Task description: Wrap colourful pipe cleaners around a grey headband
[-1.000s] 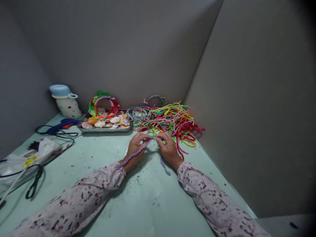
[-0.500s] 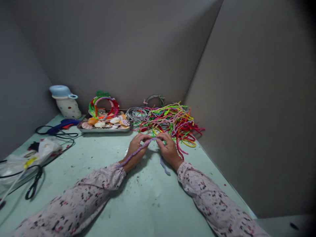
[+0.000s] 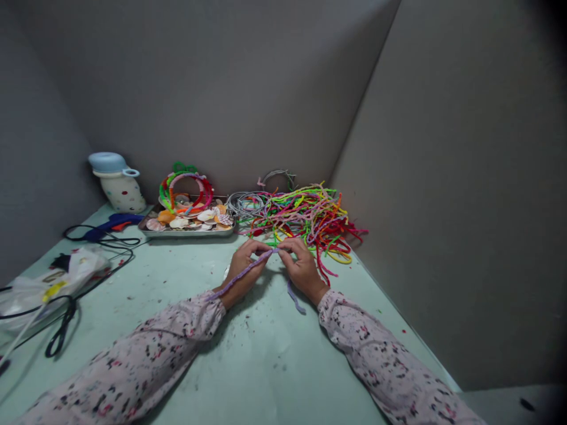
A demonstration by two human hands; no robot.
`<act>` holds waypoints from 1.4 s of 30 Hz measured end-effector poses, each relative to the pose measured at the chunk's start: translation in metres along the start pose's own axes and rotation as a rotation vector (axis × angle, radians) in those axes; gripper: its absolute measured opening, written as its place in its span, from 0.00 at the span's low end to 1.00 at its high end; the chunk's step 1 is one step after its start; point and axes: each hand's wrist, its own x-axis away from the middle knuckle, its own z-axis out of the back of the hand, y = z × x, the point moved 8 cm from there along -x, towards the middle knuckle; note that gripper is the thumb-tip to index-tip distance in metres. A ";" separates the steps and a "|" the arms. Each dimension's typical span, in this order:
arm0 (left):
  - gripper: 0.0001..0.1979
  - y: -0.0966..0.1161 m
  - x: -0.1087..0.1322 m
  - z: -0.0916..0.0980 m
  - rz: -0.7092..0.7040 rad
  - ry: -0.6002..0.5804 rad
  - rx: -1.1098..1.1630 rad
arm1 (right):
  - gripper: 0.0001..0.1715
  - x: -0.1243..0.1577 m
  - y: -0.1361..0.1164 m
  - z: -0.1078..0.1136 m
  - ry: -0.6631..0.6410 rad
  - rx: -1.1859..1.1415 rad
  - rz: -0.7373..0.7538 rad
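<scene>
Lilac pipe cleaner (image 3: 243, 275): being held above the mint-green table (image 3: 266, 372), trailing back across the left hand (image 3: 243, 262) towards the cuff.

Left hand: gripping the lilac strand between thumb and forefinger.

Right hand (image 3: 303, 265): pinching likewise, thumb against forefinger, just beside the left fingertips.

Lilac tail (image 3: 295, 298): showing below the right hand; too hidden for telling whether belonging to the same piece.

Green strand (image 3: 270, 244): showing just beyond the fingertips; too small for telling whether joining the lilac.

Pipe-cleaner heap (image 3: 310, 206), multicoloured: sprawling behind the hands, crowding the far side, loose red ends reaching close beside the right hand.

Grey wire coil (image 3: 241, 204): lying between heap and metal tray (image 3: 190, 234).

Seashells (image 3: 179, 222): filling the tray, bearing wrapped hoops (image 3: 207, 192) on top.

Speckled bottle (image 3: 121, 192), blue-lidded: standing at far left.

Blue glue gun (image 3: 106, 226): lying before the bottle.

Black cable (image 3: 68, 330): looping along the left side, beside a plastic bag (image 3: 88, 264).
</scene>
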 end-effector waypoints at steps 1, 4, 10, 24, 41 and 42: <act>0.08 0.000 0.000 0.000 0.002 0.001 0.005 | 0.06 0.000 0.000 0.000 -0.002 0.001 0.001; 0.07 -0.002 0.001 0.000 0.005 0.004 0.017 | 0.07 0.000 -0.001 0.000 -0.011 0.004 0.004; 0.07 -0.002 0.001 -0.001 0.010 0.009 0.037 | 0.07 0.000 0.000 0.000 -0.003 0.005 -0.001; 0.07 -0.007 0.001 -0.001 0.011 0.016 0.078 | 0.07 0.000 0.000 0.000 -0.001 0.012 -0.007; 0.09 -0.002 0.001 -0.001 0.028 0.018 0.058 | 0.08 0.001 0.003 0.001 0.000 0.012 -0.039; 0.09 -0.002 0.001 -0.001 0.025 0.014 0.058 | 0.07 0.001 0.003 0.001 0.000 0.013 -0.039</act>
